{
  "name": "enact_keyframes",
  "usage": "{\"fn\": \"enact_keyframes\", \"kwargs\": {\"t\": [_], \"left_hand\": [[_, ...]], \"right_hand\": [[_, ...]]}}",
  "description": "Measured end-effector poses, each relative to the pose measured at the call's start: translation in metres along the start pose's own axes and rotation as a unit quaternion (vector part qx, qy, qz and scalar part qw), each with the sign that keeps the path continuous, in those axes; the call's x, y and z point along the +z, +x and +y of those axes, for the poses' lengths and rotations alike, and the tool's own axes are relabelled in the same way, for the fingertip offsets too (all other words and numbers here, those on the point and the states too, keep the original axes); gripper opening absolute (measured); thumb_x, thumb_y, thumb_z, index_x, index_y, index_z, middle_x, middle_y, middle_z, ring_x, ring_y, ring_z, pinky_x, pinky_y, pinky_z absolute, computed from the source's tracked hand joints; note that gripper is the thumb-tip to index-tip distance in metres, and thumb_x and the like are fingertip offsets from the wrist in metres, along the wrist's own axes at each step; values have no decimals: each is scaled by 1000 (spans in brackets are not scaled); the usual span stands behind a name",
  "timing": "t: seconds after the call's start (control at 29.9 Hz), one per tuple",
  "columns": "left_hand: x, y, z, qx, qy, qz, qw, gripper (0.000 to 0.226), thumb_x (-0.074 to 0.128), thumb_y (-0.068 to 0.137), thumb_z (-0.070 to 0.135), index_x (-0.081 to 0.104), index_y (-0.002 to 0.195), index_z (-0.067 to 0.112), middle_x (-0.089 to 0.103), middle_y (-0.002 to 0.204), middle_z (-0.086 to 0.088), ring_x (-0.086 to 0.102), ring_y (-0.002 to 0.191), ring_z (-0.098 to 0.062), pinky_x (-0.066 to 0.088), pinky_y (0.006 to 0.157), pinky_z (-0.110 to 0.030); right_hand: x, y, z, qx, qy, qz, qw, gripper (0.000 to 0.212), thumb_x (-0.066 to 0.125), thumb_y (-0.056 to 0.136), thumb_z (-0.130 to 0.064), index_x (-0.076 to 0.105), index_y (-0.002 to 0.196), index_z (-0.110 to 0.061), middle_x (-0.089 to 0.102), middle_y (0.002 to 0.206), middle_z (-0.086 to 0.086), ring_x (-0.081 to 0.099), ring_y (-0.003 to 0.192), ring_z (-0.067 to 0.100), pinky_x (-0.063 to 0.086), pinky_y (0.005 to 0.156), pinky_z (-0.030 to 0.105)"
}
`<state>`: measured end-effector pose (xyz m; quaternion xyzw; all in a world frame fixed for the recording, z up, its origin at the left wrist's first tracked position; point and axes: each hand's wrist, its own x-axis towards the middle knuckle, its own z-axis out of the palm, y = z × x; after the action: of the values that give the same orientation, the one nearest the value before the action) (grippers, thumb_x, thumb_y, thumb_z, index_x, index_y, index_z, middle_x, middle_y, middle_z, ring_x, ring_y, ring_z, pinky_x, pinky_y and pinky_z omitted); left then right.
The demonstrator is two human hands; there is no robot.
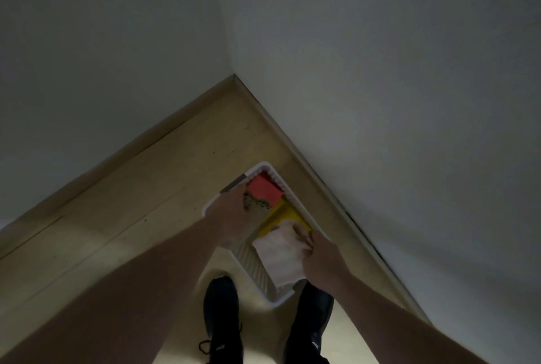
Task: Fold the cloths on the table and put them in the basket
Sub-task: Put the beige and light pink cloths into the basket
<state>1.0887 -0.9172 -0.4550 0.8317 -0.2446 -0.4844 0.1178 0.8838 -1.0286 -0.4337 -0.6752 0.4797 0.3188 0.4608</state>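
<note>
Lying on the floor in a corner, between the person's shoes: one white basket [265, 290], long axis running from the near right, by the feet, to the far left, toward the corner.

Contents, far end to near end: red cloth [265, 189], folded; patterned cloth [256, 204], folded, just beside the red one; yellow cloth [282, 217], folded, mid-basket; white cloth [279, 255], folded, at the near end, over the right-hand rim side.

Left hand [231, 211]: reaching to the far left part of the basket, on or against the patterned cloth. Whether the fingers curl round it cannot be told; the light is dim and the fingers are hidden behind the back of the hand.

Right hand [319, 252]: at the right edge of the white cloth, fingers apparently pinching its far corner, though the view is blurred there.

Hands well apart, one at each end of the basket's length.

Relation governing the next move: the white cloth lies directly under the right hand and nearer the body; the left hand is further off along the basket's axis. Judged stage: cloths being settled into the basket. No table is in view.
</note>
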Motion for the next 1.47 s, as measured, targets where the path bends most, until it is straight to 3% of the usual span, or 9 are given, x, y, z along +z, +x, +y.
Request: {"fn": "enact_keyframes", "kwargs": {"t": [0.23, 0.37, 0.47, 0.67, 0.87, 0.94, 1.04, 1.17, 1.47], "left_hand": [[32, 43, -6, 23, 13, 17, 1000, 33, 53, 98, 44, 47, 128, 33, 63, 107, 9, 63, 95, -16, 53, 77, -31], [44, 66, -7, 20, 67, 10, 998, 54, 55, 96, 46, 43, 143, 21, 63, 120, 1, 61, 102, -19, 47, 79, -28], [53, 79, -10, 16, 72, 10, 997, 62, 60, 93, 50, 42, 145, 22, 61, 130, -1, 61, 112, -22, 49, 85, -29], [65, 98, -17, 55, 89, 13, 994, 61, 61, 93, 42, 39, 145, 21, 59, 131, -1, 58, 110, -20, 48, 90, -30], [75, 94, -24, 87, 199, 53, 975, 96, 68, 89, 15, 5, 161, 16, 25, 163, -9, 37, 145, -26, 37, 117, -38], [82, 80, -25, 127, 256, 100, 953, 84, 64, 92, 16, 13, 159, 14, 17, 165, -8, 23, 151, -28, 28, 122, -42], [98, 61, -34, 168, 322, 63, 930, 71, 61, 93, 13, 27, 156, 16, 11, 165, -11, 12, 153, -31, 22, 123, -44], [108, 52, -52, 118, 312, -25, 942, 81, 65, 90, 11, 21, 158, 17, 4, 166, -10, 8, 153, -34, 31, 120, -46], [105, 86, -63, 101, 317, -63, 941, 100, 75, 81, 10, 11, 156, 25, -8, 166, -2, 7, 152, -40, 34, 117, -48]], "right_hand": [[9, 47, 4, 8, -57, -24, 998, 42, 45, 100, -16, 46, 142, -19, 59, 132, 7, 59, 118, 25, 49, 99, 35], [25, 83, 21, 23, -97, -33, 994, 43, 43, 89, -29, 49, 131, -32, 62, 119, -3, 62, 108, 21, 54, 95, 48], [32, 93, 22, 23, -124, -23, 992, 29, 46, 93, -21, 52, 120, -26, 64, 112, -1, 63, 102, 22, 55, 92, 48], [46, 103, 26, 49, -206, 14, 977, 43, 49, 98, -18, 43, 139, -29, 61, 130, -1, 60, 115, 22, 52, 96, 45], [69, 91, 33, 1, -191, 74, 979, 95, 62, 94, -21, -6, 161, -14, 17, 166, 10, 22, 152, 25, 27, 123, 39], [74, 76, 33, -25, -232, 79, 969, 97, 60, 98, -25, -13, 160, -14, -4, 168, 11, 6, 156, 28, 20, 124, 42], [79, 60, 34, -78, -287, 21, 954, 88, 54, 101, -19, -10, 161, -18, -23, 167, 7, -9, 156, 30, 17, 125, 42], [80, 71, 45, -66, -328, -61, 940, 79, 49, 100, -15, 2, 163, -21, -24, 167, 8, -10, 155, 35, 19, 125, 47], [87, 112, 62, -25, -374, -111, 920, 95, 62, 95, -18, -5, 162, -25, -32, 162, 17, -1, 153, 43, 19, 124, 47]]}}
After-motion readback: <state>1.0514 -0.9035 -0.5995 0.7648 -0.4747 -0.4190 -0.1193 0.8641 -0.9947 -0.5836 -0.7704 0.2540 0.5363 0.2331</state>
